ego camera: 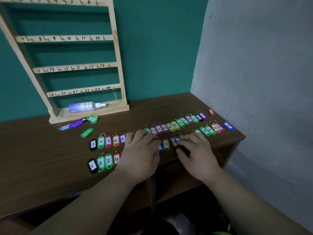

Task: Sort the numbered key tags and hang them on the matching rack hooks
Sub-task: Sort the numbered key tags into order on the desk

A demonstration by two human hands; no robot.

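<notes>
Two rows of coloured numbered key tags lie in order on the brown table (42,150). The far row (171,127) runs from 1 at the left to the twenties at the right, and the near row (103,162) starts with 1, 2, 3, 4. My left hand (139,153) lies palm down over the middle of both rows and hides several tags. My right hand (197,150) rests on the near row with its fingertips on a purple tag (177,140) beside the orange 11 tag (166,144). The wooden rack (76,38) with numbered hooks stands against the teal wall; one orange tag (115,95) hangs at hook 24.
A spray bottle (86,106) lies in the rack's base tray. Loose tags lie in front of the rack: a green one (87,132), a purple and a blue one (72,125), and a green pair (92,119). A grey wall closes the right side; the table's front edge is near my wrists.
</notes>
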